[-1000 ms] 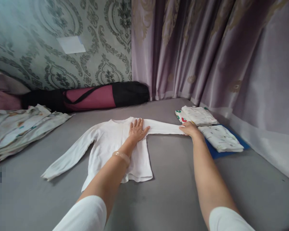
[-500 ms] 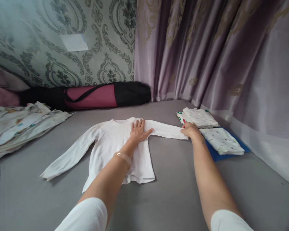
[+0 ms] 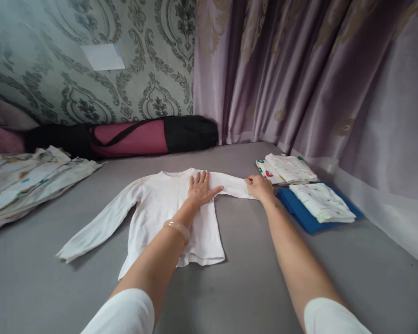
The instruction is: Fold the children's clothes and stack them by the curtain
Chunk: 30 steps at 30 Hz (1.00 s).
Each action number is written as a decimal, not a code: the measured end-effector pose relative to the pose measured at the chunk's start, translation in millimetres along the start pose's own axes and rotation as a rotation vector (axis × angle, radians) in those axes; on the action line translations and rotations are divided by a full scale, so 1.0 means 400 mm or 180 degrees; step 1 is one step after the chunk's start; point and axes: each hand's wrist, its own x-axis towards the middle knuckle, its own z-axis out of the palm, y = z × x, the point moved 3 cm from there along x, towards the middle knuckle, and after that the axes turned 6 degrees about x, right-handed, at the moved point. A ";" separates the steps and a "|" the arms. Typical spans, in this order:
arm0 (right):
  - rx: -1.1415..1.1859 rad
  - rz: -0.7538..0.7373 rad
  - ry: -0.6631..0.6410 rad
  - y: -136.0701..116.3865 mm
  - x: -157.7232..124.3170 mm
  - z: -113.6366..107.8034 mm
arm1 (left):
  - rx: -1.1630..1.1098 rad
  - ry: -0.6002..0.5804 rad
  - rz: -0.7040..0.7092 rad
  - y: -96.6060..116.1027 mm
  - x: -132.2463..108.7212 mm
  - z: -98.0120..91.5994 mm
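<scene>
A white long-sleeved shirt (image 3: 156, 218) lies spread on the grey bed sheet, its neckline toward the wall. My left hand (image 3: 201, 188) rests flat on the shirt near the shoulder on the right, fingers spread. Farther right, my right hand (image 3: 260, 186) has its thumb and fingers pinched together on that side's sleeve, close to the cuff. The cuff end is partly hidden beneath my right hand. The other sleeve slants down to the left across the sheet.
Folded printed clothes (image 3: 290, 168) lie to the right, beside another folded white garment (image 3: 322, 202) on a folded blue cloth (image 3: 299, 215). Loose printed clothes (image 3: 31, 181) are heaped at left. A maroon and black bag (image 3: 135, 138) lies along the wall, beside a purple curtain (image 3: 264, 69).
My right hand has moved left along the sleeve, away from the cuff end, uncovering more of the blue cloth. My left hand stays flat on the shirt.
</scene>
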 end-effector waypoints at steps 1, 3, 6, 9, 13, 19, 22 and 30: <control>0.0021 -0.0031 -0.0004 -0.002 0.000 0.003 | -0.0002 -0.0001 0.0000 0.000 0.000 0.000; 0.0090 -0.0079 -0.0020 -0.001 0.001 0.006 | 0.0003 0.0025 0.0008 0.000 0.001 -0.001; 0.0211 -0.0087 0.0034 0.007 -0.001 0.001 | 0.0021 0.0053 0.0013 0.000 0.001 -0.001; 0.0283 0.0069 0.0229 0.016 -0.008 -0.006 | 0.0043 0.0040 0.0011 0.001 0.000 -0.003; 0.0192 0.0197 0.0175 0.019 -0.014 0.001 | 0.0052 0.0045 0.0017 0.003 -0.001 -0.005; 0.0145 0.0277 -0.0083 0.050 -0.014 -0.021 | 0.0072 0.0013 -0.0011 0.000 0.003 0.003; 0.0226 0.0267 -0.0413 0.083 -0.009 -0.038 | 0.0070 0.0023 -0.0009 0.000 0.004 0.006; 0.0251 0.0434 -0.0364 0.110 0.004 -0.055 | 0.0026 0.0014 -0.0005 0.001 0.003 -0.001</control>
